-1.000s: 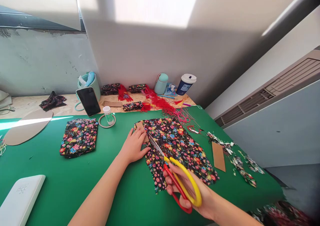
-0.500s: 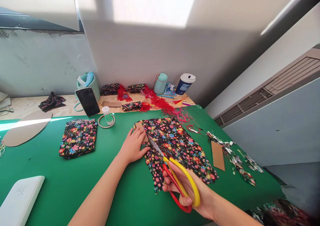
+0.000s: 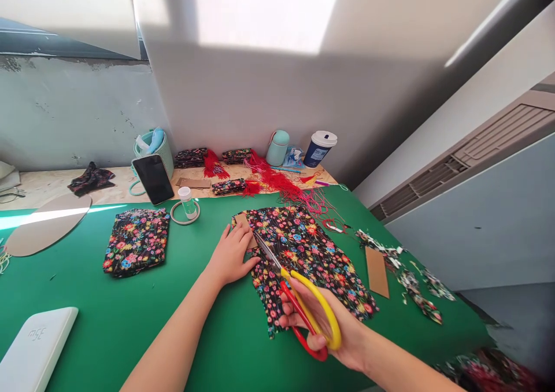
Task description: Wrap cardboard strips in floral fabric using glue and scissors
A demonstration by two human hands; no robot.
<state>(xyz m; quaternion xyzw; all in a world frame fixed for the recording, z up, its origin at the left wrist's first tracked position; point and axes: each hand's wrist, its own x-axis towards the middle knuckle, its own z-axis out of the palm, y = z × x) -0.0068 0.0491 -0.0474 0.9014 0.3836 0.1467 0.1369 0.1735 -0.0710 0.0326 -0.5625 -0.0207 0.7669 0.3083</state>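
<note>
My left hand [image 3: 234, 256] lies flat with its fingers stretched out, pressing a small cardboard piece [image 3: 243, 225] onto black floral fabric [image 3: 316, 259]. The thumb rests on the fabric's left edge. In my right hand [image 3: 333, 328] are scissors [image 3: 328, 311] with one yellow and one red handle, the fingers through the loops. Their blades [image 3: 267, 252] point away from me along the right edge of the cardboard, at the fabric. The blade tips meet the cloth close to the cardboard; how far they are apart is hard to see.
To the left lie folded floral fabric [image 3: 136, 241] and a white power bank [image 3: 39, 348]. A phone [image 3: 153, 178] leans on a basket, near a small bottle [image 3: 187, 202]. Red tassels [image 3: 281, 178], a flask [image 3: 278, 148] and a cup [image 3: 319, 149] line the back. Scraps surround another cardboard piece [image 3: 377, 272] at right.
The scissor handles have shifted slightly left and up with my right hand. My left hand stays on the cardboard and the fabric has hardly moved.
</note>
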